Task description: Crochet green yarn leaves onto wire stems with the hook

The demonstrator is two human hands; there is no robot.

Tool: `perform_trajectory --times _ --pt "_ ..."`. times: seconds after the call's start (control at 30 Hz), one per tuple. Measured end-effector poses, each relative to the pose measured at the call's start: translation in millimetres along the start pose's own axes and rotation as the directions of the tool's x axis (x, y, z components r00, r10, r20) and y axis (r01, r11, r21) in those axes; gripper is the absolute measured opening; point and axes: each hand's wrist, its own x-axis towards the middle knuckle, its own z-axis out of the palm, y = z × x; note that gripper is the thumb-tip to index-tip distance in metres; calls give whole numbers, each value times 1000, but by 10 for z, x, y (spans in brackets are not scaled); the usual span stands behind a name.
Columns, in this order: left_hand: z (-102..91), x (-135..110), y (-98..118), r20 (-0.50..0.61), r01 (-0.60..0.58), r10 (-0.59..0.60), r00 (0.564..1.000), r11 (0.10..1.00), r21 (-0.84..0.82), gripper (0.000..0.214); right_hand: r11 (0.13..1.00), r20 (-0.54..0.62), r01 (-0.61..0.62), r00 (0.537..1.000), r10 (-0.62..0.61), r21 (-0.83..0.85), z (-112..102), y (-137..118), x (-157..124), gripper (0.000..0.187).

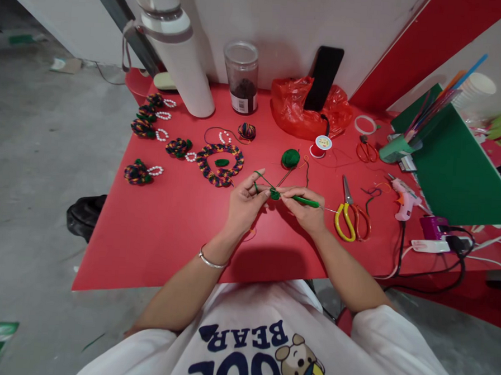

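Observation:
My left hand (243,201) pinches a small green crochet piece (274,194) above the red table (155,233), with green yarn looped over its raised index finger. My right hand (306,208) grips a green-handled crochet hook (311,202) whose tip meets the piece. The yarn strand runs back to a green yarn ball (290,158) lying just beyond my hands.
Finished multicoloured crochet pieces with pearl loops (139,172) and a crochet ring (219,163) lie at left. Yellow scissors (346,215), orange scissors (366,151), a pink glue gun (404,198), a thread spool (320,146), a jar (241,78), a red bag (309,109) and a phone (323,76) surround.

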Motion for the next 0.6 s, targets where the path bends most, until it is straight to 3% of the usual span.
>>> perform_trajectory --times 0.13,0.37,0.47,0.6 --pt "21 -7 -32 -6 -15 16 1000 999 44 73 1000 2 23 1000 -23 -20 20 9 1 10" --pt "37 11 -67 -74 -73 71 995 997 -21 61 946 18 276 961 -277 -172 57 -62 25 9" --pt "29 26 -61 -117 -93 82 990 992 -91 49 930 17 288 956 -292 -229 63 -84 32 11" --pt "23 28 -45 -65 -108 103 993 991 -77 60 935 9 270 961 -276 -229 58 -80 27 9"
